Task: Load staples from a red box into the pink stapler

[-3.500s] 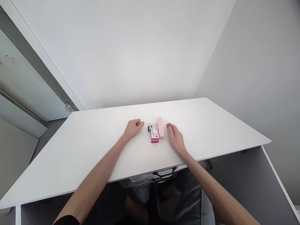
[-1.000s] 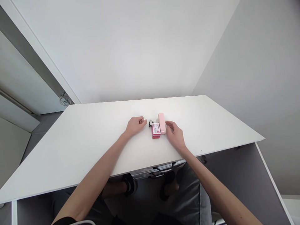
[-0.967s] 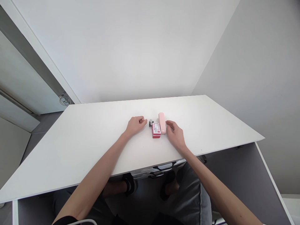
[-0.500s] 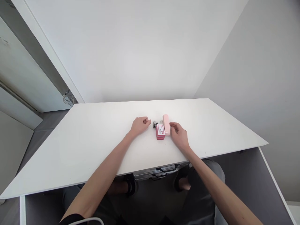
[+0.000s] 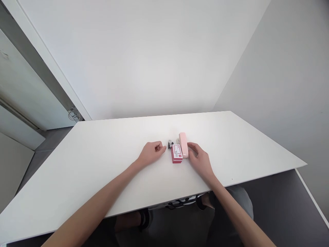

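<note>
A small red-and-white box [image 5: 177,151] lies on the white tabletop between my hands. Against its right side rests a long pale pink object, probably a stapler [image 5: 183,145]. At the box's far left corner is a small silver-and-black metal piece [image 5: 169,144], perhaps a staple remover. A little whitish item [image 5: 178,141] shows partly behind the box. My left hand [image 5: 151,153] lies on the table with fingers curled, its thumb tip just left of the metal piece, seemingly holding nothing. Beside the pink stapler, my right hand [image 5: 202,160] is loosely curved with fingers apart, fingertips at its right side.
The white table [image 5: 115,137] backs onto a white wall [image 5: 144,61]. Below its front edge are black handles [image 5: 177,205] near my feet. Cables [image 5: 74,114] sit by the floor beyond the left rear corner.
The view has tilted up, so everything sits lower in the picture. Both hands hold nearly the same places around the objects. The small things have not visibly moved on the table.
</note>
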`<state>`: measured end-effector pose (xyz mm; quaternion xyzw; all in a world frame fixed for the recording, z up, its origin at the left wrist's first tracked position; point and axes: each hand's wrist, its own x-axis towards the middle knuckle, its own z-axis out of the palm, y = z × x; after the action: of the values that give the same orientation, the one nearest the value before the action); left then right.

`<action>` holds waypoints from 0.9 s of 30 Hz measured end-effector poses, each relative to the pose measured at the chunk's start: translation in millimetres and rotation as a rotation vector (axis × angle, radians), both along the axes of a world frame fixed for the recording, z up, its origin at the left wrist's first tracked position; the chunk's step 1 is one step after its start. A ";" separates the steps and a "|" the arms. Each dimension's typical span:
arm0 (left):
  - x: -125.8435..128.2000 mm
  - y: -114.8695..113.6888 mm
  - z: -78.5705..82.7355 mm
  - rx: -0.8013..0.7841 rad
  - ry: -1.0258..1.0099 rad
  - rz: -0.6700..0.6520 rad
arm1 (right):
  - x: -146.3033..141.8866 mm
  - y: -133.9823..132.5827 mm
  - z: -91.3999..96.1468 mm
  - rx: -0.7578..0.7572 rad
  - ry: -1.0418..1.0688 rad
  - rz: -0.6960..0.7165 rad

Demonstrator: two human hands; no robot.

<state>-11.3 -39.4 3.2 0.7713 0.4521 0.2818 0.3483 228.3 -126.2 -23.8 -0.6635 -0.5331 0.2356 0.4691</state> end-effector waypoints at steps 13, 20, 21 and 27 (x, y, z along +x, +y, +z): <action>-0.4 -13.6 12.3 0.120 0.273 -0.178 | -2.6 -8.4 3.0 -0.081 -0.094 0.044; 1.6 -13.2 9.3 0.168 0.317 -0.212 | -4.4 -20.5 4.5 -0.113 -0.091 0.051; 1.9 -13.0 8.8 0.163 0.320 -0.213 | -4.4 -21.2 4.5 -0.116 -0.089 0.051; 3.6 -11.5 5.6 0.139 0.291 -0.216 | -4.1 -21.5 2.3 -0.089 -0.095 0.065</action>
<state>-7.6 -50.9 8.8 0.8700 0.3919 0.1587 0.2534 224.1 -147.7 -21.5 -0.6765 -0.5651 0.2425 0.4052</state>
